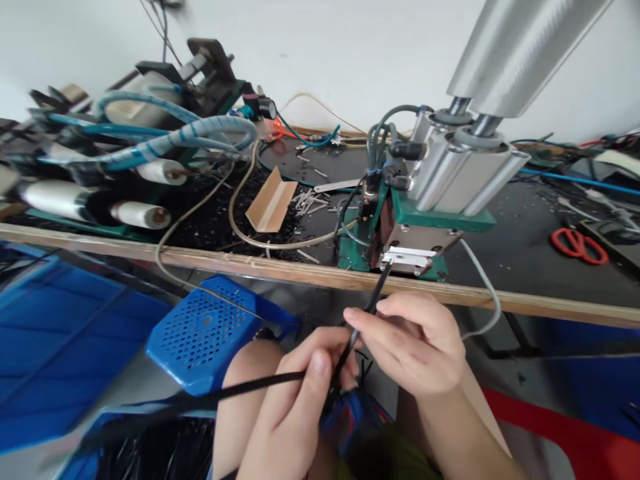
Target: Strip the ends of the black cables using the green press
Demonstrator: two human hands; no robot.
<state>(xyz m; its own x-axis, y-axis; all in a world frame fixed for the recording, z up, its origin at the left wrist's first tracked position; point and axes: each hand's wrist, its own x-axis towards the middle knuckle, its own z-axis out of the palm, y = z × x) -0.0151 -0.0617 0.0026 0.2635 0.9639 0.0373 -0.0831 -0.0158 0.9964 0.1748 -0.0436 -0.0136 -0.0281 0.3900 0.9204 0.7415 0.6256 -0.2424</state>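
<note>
A black cable [379, 287] slants up from my hands, its stripped tip close to the white-edged jaws of a green and silver pneumatic machine [407, 257]. Wrapped round the cable lower down is my left hand [310, 380], thumb on top. My right hand [410, 337] pinches it higher up between thumb and fingers. From my left hand a further black length [260, 383] runs out to the left, over my knee. Whether the tip touches the jaws cannot be made out.
A wooden bench edge [300, 272] crosses in front. On the bench lie a folded cardboard piece [271, 202], scattered offcuts [309, 202] and red-handled scissors [580, 246]. Another machine [140, 153] stands left. Below are a blue stool [203, 333] and a bin of black cables [160, 447].
</note>
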